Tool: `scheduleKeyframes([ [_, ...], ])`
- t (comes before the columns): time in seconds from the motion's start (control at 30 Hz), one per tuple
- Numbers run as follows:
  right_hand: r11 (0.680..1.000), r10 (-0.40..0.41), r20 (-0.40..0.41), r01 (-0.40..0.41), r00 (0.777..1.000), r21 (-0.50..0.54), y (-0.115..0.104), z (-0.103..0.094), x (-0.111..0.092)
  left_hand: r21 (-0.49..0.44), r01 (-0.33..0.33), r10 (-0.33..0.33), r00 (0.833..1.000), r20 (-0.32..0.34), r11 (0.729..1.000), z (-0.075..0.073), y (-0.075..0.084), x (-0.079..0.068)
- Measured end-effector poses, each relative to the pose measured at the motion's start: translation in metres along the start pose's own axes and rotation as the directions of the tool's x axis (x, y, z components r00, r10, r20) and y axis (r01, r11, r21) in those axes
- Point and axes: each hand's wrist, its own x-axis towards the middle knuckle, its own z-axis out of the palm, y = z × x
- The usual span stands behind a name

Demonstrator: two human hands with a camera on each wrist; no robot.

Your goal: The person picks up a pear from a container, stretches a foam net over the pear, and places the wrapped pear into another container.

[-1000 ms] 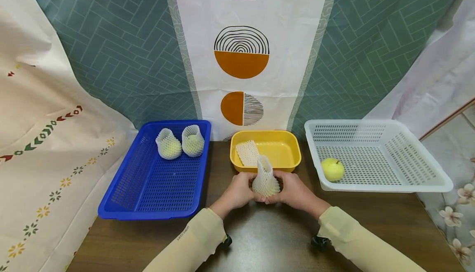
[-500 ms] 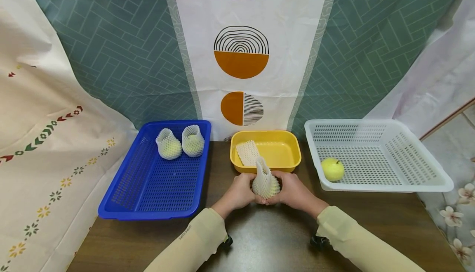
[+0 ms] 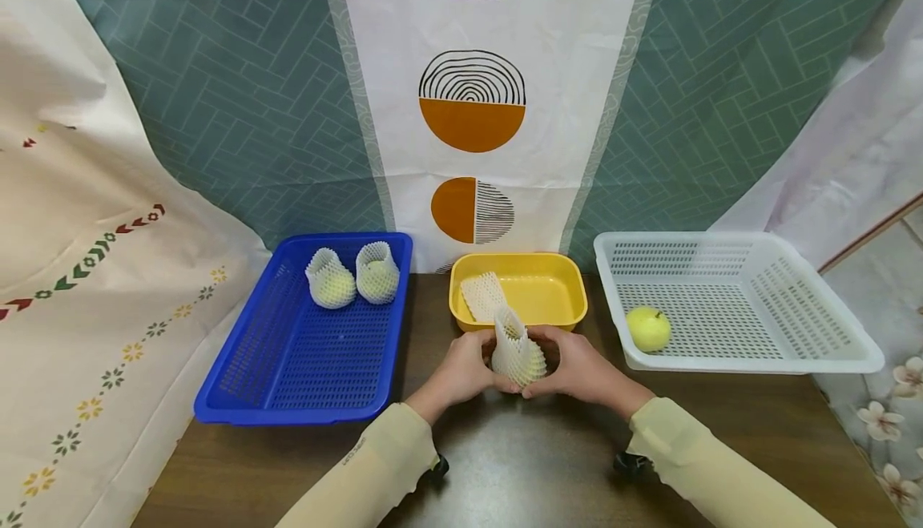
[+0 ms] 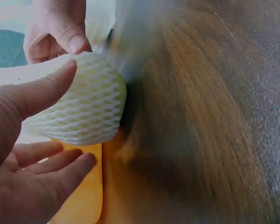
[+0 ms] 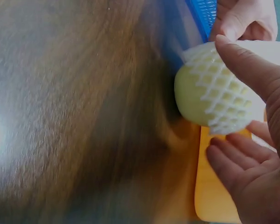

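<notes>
Between both hands, over the dark wooden table (image 3: 505, 464), stands a yellow-green apple in a white foam net (image 3: 515, 356), the net's loose end pointing up. My left hand (image 3: 457, 372) holds its left side; in the left wrist view the thumb presses the mesh and the fingers curve beneath. On the other side my right hand (image 3: 580, 368) holds it likewise, thumb laid on the net. A bare part of the apple (image 5: 189, 100) shows at the net's lower end in the right wrist view.
A yellow tray (image 3: 544, 296) with flat foam nets (image 3: 483, 296) stands just behind the hands. To the left is a blue basket (image 3: 317, 360) with two netted apples (image 3: 378, 280). A white basket (image 3: 728, 324) at right contains one bare apple (image 3: 648, 328).
The net's upright end has tilted slightly left and more yellow shows through its lower right mesh. My right hand has shifted a little to the right.
</notes>
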Motion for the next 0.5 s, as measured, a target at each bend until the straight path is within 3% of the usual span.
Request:
scheduleKeyframes([
  [0.17,0.998,-0.049,-0.034,0.050,0.998,0.029,-0.0021,-0.0016,-0.0019,-0.036,-0.044,0.042,0.998,-0.047,0.998,-0.0001,0.0039,-0.0002],
  [0.37,0.996,-0.088,-0.046,0.086,0.995,-0.034,-0.0051,0.0031,0.0001,0.006,-0.045,0.046,0.999,-0.030,0.999,0.0031,0.0066,0.0014],
  [0.5,0.995,-0.071,-0.042,0.068,0.997,-0.070,-0.0041,0.0033,0.0011,0.040,-0.024,0.025,0.999,-0.021,0.999,0.0056,0.0061,0.0032],
])
